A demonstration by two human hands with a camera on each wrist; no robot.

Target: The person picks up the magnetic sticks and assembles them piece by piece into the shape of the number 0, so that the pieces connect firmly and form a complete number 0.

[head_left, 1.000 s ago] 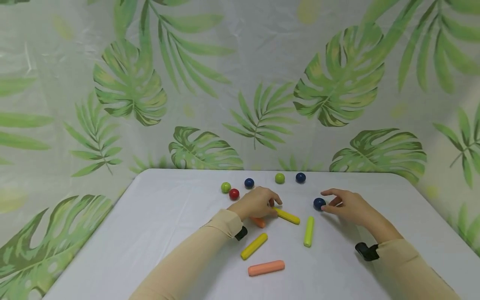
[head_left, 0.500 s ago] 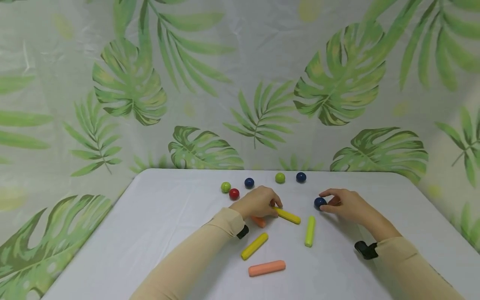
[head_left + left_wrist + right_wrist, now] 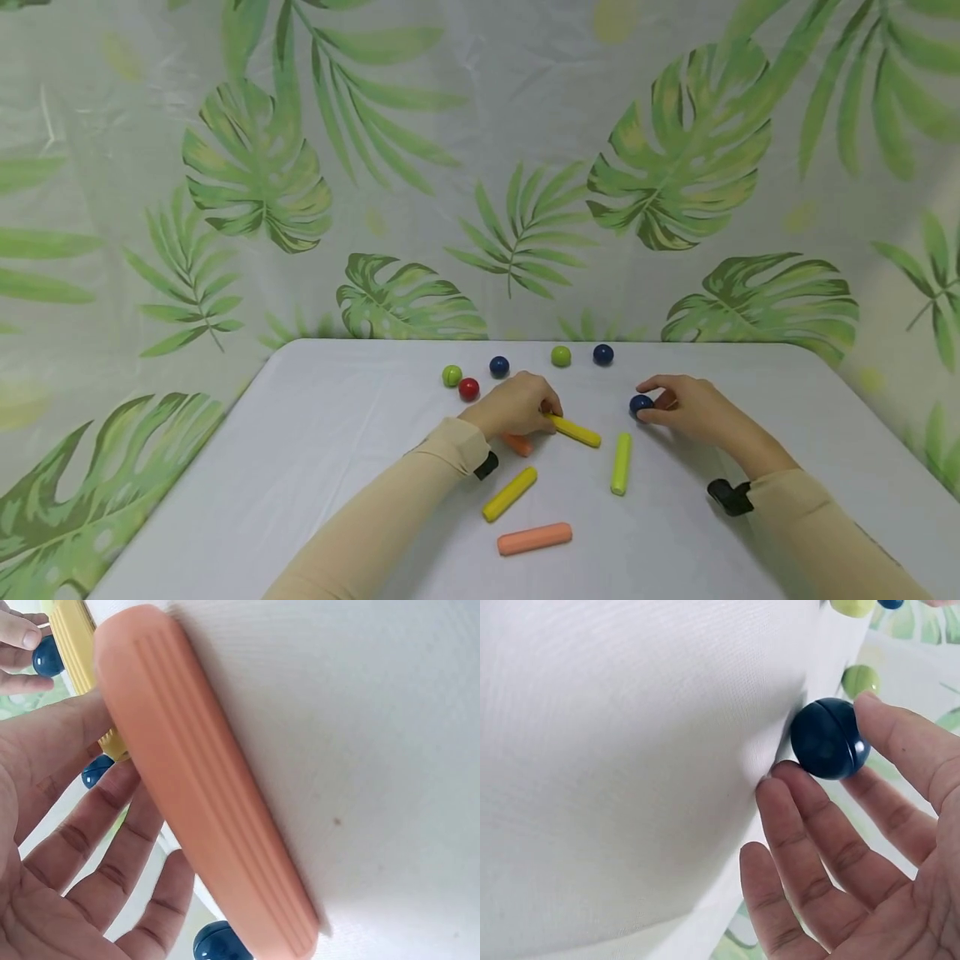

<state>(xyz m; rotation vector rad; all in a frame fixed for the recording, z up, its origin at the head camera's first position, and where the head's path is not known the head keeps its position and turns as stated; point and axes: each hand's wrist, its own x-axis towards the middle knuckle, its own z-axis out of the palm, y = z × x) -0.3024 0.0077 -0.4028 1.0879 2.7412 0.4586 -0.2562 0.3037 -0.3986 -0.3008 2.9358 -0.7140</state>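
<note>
In the head view my left hand (image 3: pixel 519 404) pinches the near-left end of a ridged yellow modelling clay stick (image 3: pixel 577 432) between thumb and fingers. The left wrist view has that yellow stick (image 3: pixel 73 645) partly hidden behind an orange clay stick (image 3: pixel 202 787), which lies close to the camera. Over on the right, my right hand (image 3: pixel 693 410) holds a glossy dark blue ball (image 3: pixel 640 405) with thumb and fingertips. A seam runs round this ball (image 3: pixel 826 740) in the right wrist view; it sits low against the white cloth.
Farther back are a red ball (image 3: pixel 468 389), green balls (image 3: pixel 560 356) and other blue balls (image 3: pixel 603 354). Nearer lie a lime stick (image 3: pixel 621 464), another yellow stick (image 3: pixel 510 494) and a salmon stick (image 3: pixel 535 539). The orange stick (image 3: pixel 518 445) is half under my left wrist.
My right thumb and fingers have drawn in around the blue ball, the hand moving slightly left. My left fingers have come together on the yellow stick's end, which has hardly moved.
</note>
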